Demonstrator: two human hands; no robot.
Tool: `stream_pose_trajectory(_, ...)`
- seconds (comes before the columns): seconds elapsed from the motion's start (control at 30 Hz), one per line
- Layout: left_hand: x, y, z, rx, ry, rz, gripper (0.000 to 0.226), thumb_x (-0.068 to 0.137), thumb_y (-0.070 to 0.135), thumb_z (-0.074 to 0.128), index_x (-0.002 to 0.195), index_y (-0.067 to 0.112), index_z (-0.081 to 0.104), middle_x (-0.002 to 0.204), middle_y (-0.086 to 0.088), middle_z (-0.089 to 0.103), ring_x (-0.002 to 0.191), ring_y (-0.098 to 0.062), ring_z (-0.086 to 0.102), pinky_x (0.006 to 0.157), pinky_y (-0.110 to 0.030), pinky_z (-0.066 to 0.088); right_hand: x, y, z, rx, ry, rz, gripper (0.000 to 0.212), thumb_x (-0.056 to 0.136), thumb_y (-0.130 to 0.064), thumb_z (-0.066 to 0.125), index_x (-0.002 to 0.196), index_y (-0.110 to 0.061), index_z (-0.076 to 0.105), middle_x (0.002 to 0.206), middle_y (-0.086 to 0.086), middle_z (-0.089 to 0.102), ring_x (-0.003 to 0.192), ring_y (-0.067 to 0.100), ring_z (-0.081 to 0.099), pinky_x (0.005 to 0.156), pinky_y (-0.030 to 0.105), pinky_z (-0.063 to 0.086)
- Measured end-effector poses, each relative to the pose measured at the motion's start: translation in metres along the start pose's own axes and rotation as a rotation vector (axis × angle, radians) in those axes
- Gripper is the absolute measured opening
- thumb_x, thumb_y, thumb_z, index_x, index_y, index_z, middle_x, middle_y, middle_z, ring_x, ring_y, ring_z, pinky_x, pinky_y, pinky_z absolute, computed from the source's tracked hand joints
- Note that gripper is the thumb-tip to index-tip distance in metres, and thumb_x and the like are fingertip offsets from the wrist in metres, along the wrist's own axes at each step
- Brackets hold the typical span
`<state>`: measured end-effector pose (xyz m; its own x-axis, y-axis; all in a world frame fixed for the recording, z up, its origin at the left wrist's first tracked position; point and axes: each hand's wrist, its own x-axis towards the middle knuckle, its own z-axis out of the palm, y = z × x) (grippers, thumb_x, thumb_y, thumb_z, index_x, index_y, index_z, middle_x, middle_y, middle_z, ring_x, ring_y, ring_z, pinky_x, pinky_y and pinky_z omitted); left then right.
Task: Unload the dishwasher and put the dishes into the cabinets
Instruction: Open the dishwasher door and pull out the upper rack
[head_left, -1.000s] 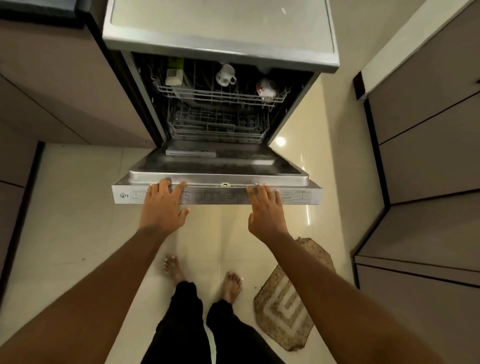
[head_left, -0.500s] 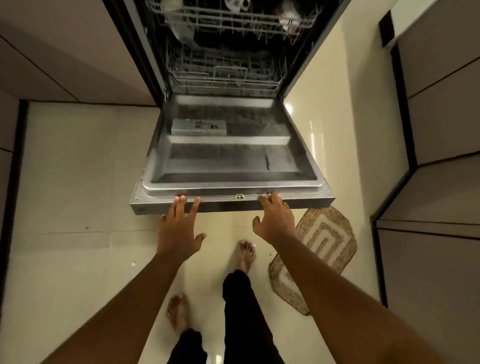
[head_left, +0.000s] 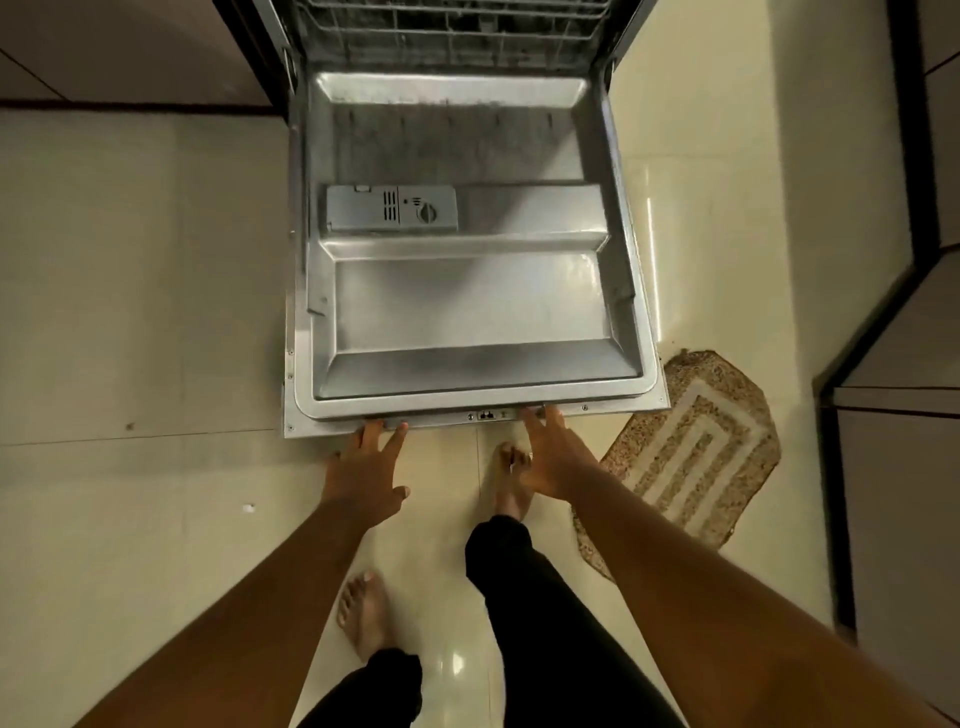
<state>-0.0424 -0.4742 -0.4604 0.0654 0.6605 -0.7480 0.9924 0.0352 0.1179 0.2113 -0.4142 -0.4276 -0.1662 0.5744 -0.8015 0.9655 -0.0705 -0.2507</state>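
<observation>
The dishwasher door (head_left: 467, 312) lies folded down almost flat, its steel inner face up, with a grey detergent dispenser (head_left: 392, 209) on it. The lower wire rack (head_left: 452, 31) shows at the top edge; no dishes are visible in it from here. My left hand (head_left: 366, 475) has its fingertips on the door's front edge, fingers spread. My right hand (head_left: 556, 457) touches the same edge further right, fingers apart. Neither hand holds anything.
A brown and white mat (head_left: 696, 452) lies on the glossy tiled floor (head_left: 145, 312) right of the door. Cabinet fronts (head_left: 904, 519) stand on the right, and more cabinets (head_left: 104, 47) at the upper left. My bare feet stand just below the door edge.
The door has swung down from half open to nearly flat, both hands following its front edge. The view tilted down, so the upper rack with cups has left the frame.
</observation>
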Motion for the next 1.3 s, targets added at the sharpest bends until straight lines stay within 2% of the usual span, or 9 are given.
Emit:
stream_pose_trajectory(0.07,0.032,-0.004,0.031,0.011,-0.036,-0.014,0.095,0.085,0.058,0.061,0.156,0.032,0.003,0.159,-0.007,0.012,0.146,-0.029,0.021,0.107,-0.046,0.039,0.036,0.012,0.026,0.019,-0.033,0.01,0.078,0.082,-0.022,0.068,0.149,-0.019,0.029,0.141,0.016,0.03,0.122,0.036,0.048,0.097,0.04,0.049)
stream_pose_trajectory(0.23,0.067,-0.009,0.056,0.0,-0.102,0.009,0.097,0.084,0.059,0.06,0.157,0.028,0.004,0.158,-0.009,0.01,0.147,-0.028,0.018,0.108,-0.047,0.039,0.067,0.023,0.051,0.012,-0.044,-0.008,0.071,0.084,-0.027,0.064,0.147,-0.017,0.032,0.131,0.015,0.035,0.124,0.035,0.041,0.106,0.048,0.044)
stream_pose_trajectory(0.47,0.103,-0.015,0.088,0.014,-0.176,0.03,0.104,0.083,0.061,0.061,0.157,0.02,0.0,0.16,-0.012,0.0,0.148,-0.031,0.016,0.111,-0.05,0.036,0.108,0.038,0.077,0.001,-0.084,-0.016,0.092,0.075,-0.034,0.073,0.153,-0.027,0.025,0.14,0.015,0.03,0.116,0.04,0.055,0.097,0.045,0.052)
stream_pose_trajectory(0.53,0.101,-0.014,0.092,0.051,-0.185,0.029,0.106,0.083,0.062,0.06,0.157,0.019,-0.004,0.161,-0.011,-0.005,0.15,-0.032,0.007,0.111,-0.052,0.034,0.11,0.039,0.084,-0.059,-0.106,-0.013,0.099,0.075,-0.038,0.074,0.155,-0.028,0.017,0.149,0.018,0.022,0.13,0.044,0.043,0.105,0.05,0.046)
stream_pose_trajectory(0.63,0.087,-0.006,0.084,0.047,-0.143,0.004,0.094,0.09,0.056,0.056,0.157,0.019,0.002,0.163,-0.013,-0.001,0.15,-0.034,0.007,0.113,-0.051,0.03,0.1,0.041,0.088,-0.184,-0.177,0.002,0.108,0.081,-0.043,0.073,0.158,-0.031,-0.003,0.163,0.021,-0.008,0.15,0.045,0.009,0.118,0.058,0.025)
stream_pose_trajectory(0.77,0.043,0.008,0.047,-0.03,0.011,0.03,0.082,0.092,0.055,0.053,0.156,0.021,0.015,0.158,-0.013,0.02,0.147,-0.032,0.02,0.114,-0.048,0.029,0.058,0.028,0.074,-0.175,-0.09,0.003,0.099,0.088,-0.041,0.067,0.159,-0.026,-0.002,0.165,0.016,-0.004,0.152,0.039,0.005,0.119,0.057,0.023)
stream_pose_trajectory(0.97,-0.031,0.022,-0.032,-0.033,0.12,0.06,0.08,0.09,0.058,0.053,0.154,0.024,0.019,0.155,-0.007,0.025,0.146,-0.026,0.022,0.113,-0.044,0.029,-0.019,-0.01,0.024,-0.13,0.062,-0.093,0.084,0.091,-0.041,0.062,0.157,-0.026,0.011,0.164,0.015,0.01,0.152,0.036,0.007,0.121,0.052,0.023)
stream_pose_trajectory(1.2,-0.111,0.054,-0.178,-0.207,0.239,0.028,0.074,0.093,0.053,0.052,0.154,0.028,0.02,0.159,-0.003,0.023,0.147,-0.022,0.022,0.115,-0.045,0.029,-0.111,-0.062,-0.105,0.058,0.199,-0.124,0.079,0.094,-0.041,0.057,0.158,-0.027,0.013,0.161,0.008,0.023,0.151,0.028,0.016,0.121,0.043,0.022)
stream_pose_trajectory(1.3,-0.132,0.071,-0.229,-0.275,0.31,0.048,0.071,0.094,0.048,0.054,0.154,0.026,0.024,0.158,-0.004,0.026,0.146,-0.022,0.024,0.115,-0.042,0.03,-0.136,-0.08,-0.158,0.081,0.254,-0.173,0.075,0.095,-0.039,0.058,0.157,-0.024,0.018,0.155,0.007,0.033,0.144,0.024,0.031,0.116,0.04,0.032)
